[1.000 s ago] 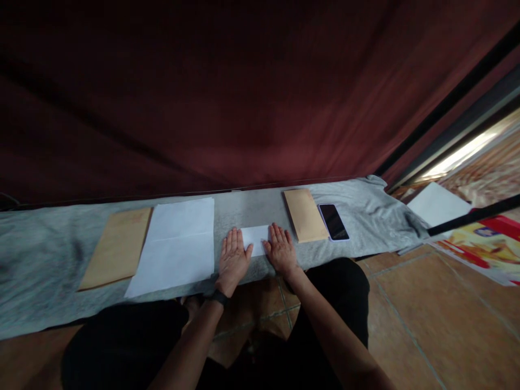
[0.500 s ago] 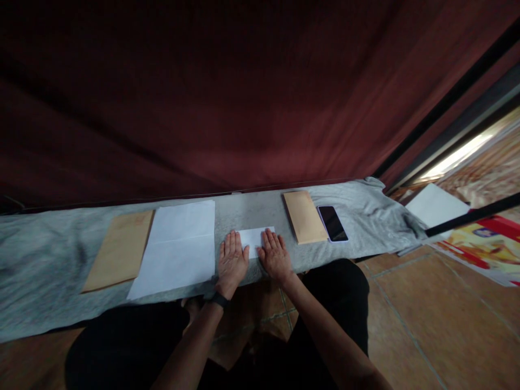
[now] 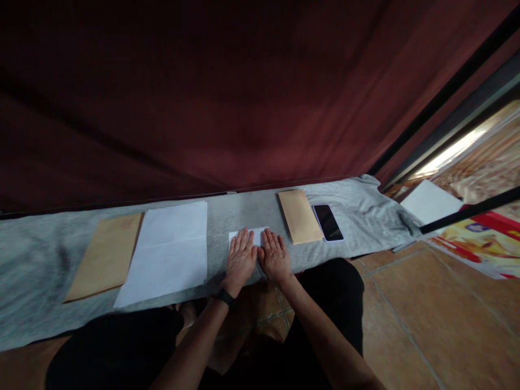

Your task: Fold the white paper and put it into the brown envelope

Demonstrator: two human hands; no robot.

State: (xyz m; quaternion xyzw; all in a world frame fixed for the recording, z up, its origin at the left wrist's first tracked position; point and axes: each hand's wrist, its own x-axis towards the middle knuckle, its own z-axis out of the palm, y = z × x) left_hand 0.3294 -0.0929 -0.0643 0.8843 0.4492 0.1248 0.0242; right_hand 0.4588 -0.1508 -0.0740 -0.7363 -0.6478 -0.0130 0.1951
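Note:
Under both palms a small piece of folded white paper (image 3: 258, 236) lies on the grey cloth, largely covered. My left hand (image 3: 240, 259) rests flat on its left part, fingers stretched out. Flat on the right part is my right hand (image 3: 275, 256), its fingers also extended. The two thumbs almost meet over the middle of the paper. To the left lie larger white sheets (image 3: 168, 249) with a crease across them, beside a brown envelope (image 3: 103, 257). Right of my hands is a second brown envelope (image 3: 300, 216), with a phone (image 3: 328, 222) next to it, screen dark.
Grey cloth (image 3: 239, 208) covers the long narrow surface, backed by a dark red curtain (image 3: 244, 108). Black frame bars (image 3: 473, 210) stand at the right. Beyond them are a white box-like object (image 3: 430, 201) and a red and yellow printed package (image 3: 483, 241) above the tiled floor (image 3: 439, 303).
My left hand has slid right across the paper, closer to my right hand, baring the paper's left corner. The whole view has shifted slightly.

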